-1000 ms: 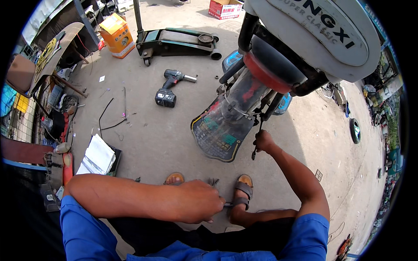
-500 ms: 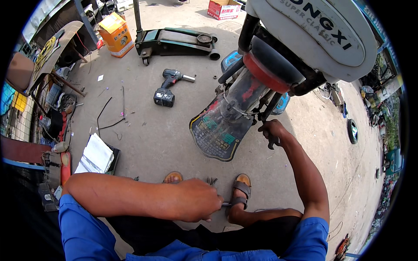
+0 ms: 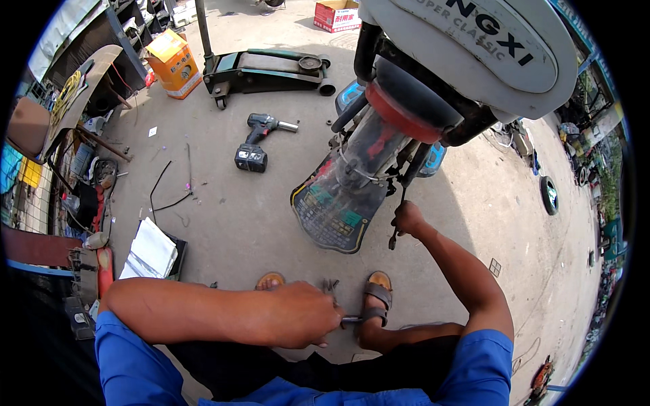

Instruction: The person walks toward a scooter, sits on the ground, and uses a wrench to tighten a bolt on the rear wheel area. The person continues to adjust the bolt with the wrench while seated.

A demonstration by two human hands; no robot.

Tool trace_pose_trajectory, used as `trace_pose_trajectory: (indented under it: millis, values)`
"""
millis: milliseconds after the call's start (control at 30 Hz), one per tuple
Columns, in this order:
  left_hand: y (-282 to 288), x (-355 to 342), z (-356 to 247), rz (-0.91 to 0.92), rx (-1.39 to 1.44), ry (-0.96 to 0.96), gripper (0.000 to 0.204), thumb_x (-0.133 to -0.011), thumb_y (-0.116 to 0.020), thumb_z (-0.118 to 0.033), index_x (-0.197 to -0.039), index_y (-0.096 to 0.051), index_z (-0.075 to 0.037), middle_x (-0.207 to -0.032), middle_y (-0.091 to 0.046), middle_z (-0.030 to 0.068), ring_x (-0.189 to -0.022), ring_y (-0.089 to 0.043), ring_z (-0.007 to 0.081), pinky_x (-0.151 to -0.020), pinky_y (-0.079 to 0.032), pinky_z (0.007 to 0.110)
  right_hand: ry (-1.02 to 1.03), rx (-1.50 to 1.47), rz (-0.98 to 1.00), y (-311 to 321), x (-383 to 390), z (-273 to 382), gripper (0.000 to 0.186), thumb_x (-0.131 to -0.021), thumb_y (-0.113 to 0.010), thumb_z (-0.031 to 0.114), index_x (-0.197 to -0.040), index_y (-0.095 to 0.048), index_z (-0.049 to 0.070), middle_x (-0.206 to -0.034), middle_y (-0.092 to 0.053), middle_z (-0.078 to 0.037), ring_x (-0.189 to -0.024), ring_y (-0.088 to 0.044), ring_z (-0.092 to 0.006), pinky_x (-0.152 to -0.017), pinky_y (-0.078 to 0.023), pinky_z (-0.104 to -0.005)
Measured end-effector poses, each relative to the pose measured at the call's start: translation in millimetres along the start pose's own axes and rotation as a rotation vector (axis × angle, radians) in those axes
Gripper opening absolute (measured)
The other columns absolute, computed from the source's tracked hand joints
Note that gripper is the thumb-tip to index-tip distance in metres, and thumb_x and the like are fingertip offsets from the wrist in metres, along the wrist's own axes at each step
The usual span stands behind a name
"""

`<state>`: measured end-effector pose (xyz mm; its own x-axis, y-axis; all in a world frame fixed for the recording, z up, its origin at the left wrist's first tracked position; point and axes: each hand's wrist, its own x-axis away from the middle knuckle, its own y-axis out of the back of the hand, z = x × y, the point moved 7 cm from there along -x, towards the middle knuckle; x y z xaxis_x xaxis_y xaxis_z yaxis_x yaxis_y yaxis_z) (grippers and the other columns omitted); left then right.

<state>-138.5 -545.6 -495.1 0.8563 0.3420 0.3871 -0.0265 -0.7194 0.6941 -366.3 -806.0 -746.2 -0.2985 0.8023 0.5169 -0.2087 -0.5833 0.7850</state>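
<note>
In front of me stands the rear of a motorcycle or scooter, with a pale tail box (image 3: 474,51), a red light (image 3: 406,111) and a dark, printed mud flap (image 3: 332,213). My right hand (image 3: 409,218) is closed round a wrench (image 3: 393,241). One jaw points down below the fist, and the upper end reaches the dark tube beside the flap. Low in front of my body, my left hand (image 3: 308,314) makes a fist round a metal tool (image 3: 351,319). Only its short rod shows beside my sandal, so its kind is hidden. Small metal prongs (image 3: 330,285) show just beyond the fist.
A cordless impact wrench (image 3: 256,142) lies on the concrete, with a floor jack (image 3: 271,71) and an orange carton (image 3: 174,64) behind it. White papers (image 3: 150,250) rest on a dark case at left. Black strips (image 3: 162,189) lie nearby. My sandalled foot (image 3: 376,301) is close.
My right hand has moved slightly left and down with the wrench, which has turned to hang more upright. The left fist stays almost in place. The whole view has shifted a little.
</note>
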Motion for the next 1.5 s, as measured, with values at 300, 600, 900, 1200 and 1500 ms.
trace_pose_trajectory:
  millis: [300,600,900,1200,1500]
  values:
    - [2.8,1.8,-3.8,0.001,0.020,-0.004,0.054,-0.082,-0.067,-0.033,-0.115,-0.051,0.006,-0.086,-0.062,0.0182,-0.084,-0.064,0.0359,-0.065,-0.048,0.050,-0.120,-0.676,-0.069,66.3,51.6,39.3,0.022,-0.082,-0.052,0.015,-0.073,-0.061,-0.004,-0.058,-0.055,-0.007,-0.046,-0.048,-0.0169,-0.042,-0.037,-0.0323]
    - [1.6,3.3,-0.4,0.007,0.028,0.008,0.057,-0.082,-0.067,-0.033,-0.118,-0.050,0.007,-0.085,-0.063,0.0181,-0.083,-0.065,0.0358,-0.064,-0.048,0.051,-0.122,-0.566,-0.113,38.7,46.5,58.9,0.027,-0.086,-0.049,0.012,-0.069,-0.059,-0.007,-0.061,-0.060,-0.014,-0.047,-0.057,-0.0213,-0.038,-0.045,-0.0360]
    - [2.2,2.4,-1.8,0.007,0.013,0.007,0.058,-0.084,-0.065,-0.035,-0.120,-0.050,0.007,-0.086,-0.063,0.0177,-0.083,-0.064,0.0359,-0.064,-0.047,0.049,-0.190,-0.556,0.003,-5.4,11.4,20.5,0.029,-0.087,-0.048,0.010,-0.071,-0.058,-0.011,-0.071,-0.067,-0.018,-0.053,-0.066,-0.0275,-0.045,-0.055,-0.0382]
    - [0.3,7.0,-2.1,-0.040,0.017,-0.027,0.053,-0.083,-0.067,-0.032,-0.113,-0.051,0.008,-0.082,-0.062,0.0191,-0.082,-0.064,0.0370,-0.063,-0.049,0.048,-0.108,-0.647,-0.067,57.2,53.2,34.7,0.025,-0.083,-0.054,0.015,-0.067,-0.058,-0.004,-0.057,-0.056,-0.009,-0.046,-0.051,-0.0184,-0.041,-0.039,-0.0324]
    - [0.8,3.3,-2.5,-0.022,0.022,-0.023,0.054,-0.082,-0.068,-0.033,-0.113,-0.050,0.008,-0.082,-0.062,0.0192,-0.082,-0.064,0.0377,-0.064,-0.050,0.048,-0.178,-0.777,-0.014,85.0,57.6,53.1,0.021,-0.082,-0.053,0.011,-0.065,-0.058,0.001,-0.053,-0.050,-0.003,-0.043,-0.044,-0.0150,-0.039,-0.031,-0.0317]
